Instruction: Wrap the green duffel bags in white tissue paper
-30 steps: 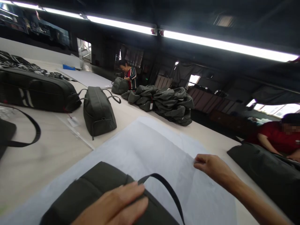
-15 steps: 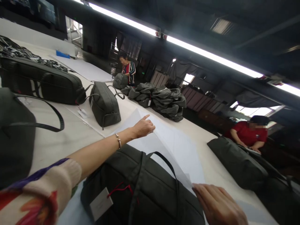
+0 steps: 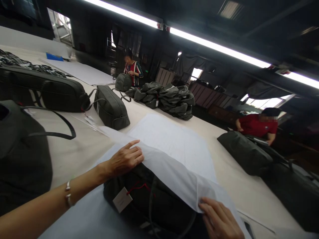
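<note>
A dark olive bag [image 3: 149,202] with a white hang tag [image 3: 122,199] on a red cord lies in front of me on a long pale table [image 3: 77,156]. A thin white sheet [image 3: 171,156] is folded over the bag's far side. My left hand [image 3: 124,159] grips the sheet's fold at the bag's left end, fingers pressed on it. My right hand [image 3: 220,220] pinches the sheet's near edge at the bag's right end. A bracelet sits on my left wrist.
A long black bag [image 3: 45,91] and a small olive duffel [image 3: 111,107] lie at the left, and another dark bag [image 3: 22,156] sits nearer. A pile of folded olive bags [image 3: 171,101] stands behind. One person in stripes [image 3: 134,70] and one in red [image 3: 256,124] work nearby.
My left hand has come back from the sheet's far edge, pulling it over the bag. My right hand stays at the sheet's near edge. The view has tilted down.
</note>
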`<state>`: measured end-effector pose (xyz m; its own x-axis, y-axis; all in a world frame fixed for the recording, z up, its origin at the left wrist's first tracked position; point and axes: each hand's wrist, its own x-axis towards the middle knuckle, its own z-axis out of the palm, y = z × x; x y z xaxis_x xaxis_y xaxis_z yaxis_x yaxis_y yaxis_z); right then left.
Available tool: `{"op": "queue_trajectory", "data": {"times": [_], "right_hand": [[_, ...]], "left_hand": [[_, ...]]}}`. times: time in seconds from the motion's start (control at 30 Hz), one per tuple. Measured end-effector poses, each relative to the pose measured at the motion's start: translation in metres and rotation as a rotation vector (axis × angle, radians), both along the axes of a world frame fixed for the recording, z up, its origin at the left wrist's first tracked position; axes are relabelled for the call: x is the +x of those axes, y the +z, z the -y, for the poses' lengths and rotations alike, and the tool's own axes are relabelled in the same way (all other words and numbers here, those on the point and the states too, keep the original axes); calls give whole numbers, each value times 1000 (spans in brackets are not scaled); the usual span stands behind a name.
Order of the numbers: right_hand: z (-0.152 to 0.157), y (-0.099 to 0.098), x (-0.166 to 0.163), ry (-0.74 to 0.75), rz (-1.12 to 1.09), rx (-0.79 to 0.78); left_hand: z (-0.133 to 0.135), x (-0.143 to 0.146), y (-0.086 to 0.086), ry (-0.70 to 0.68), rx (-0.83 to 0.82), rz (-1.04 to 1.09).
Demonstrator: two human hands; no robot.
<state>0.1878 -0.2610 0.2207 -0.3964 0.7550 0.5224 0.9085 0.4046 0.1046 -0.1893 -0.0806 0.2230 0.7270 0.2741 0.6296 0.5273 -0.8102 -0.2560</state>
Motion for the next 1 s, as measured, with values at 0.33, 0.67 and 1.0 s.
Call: {"op": "queue_trajectory", "data": {"times": [0.33, 0.67, 1.0], "right_hand": [[-8, -5, -40, -114, -136, -200], [-18, -3, -18, -73, -321, -356], [-45, 14, -6, -213, -415, -335]], "left_hand": [[-8, 0, 0, -26, -52, 20], [109, -32, -70, 265, -530, 960], [186, 16, -165, 341, -2504, 1740]]}}
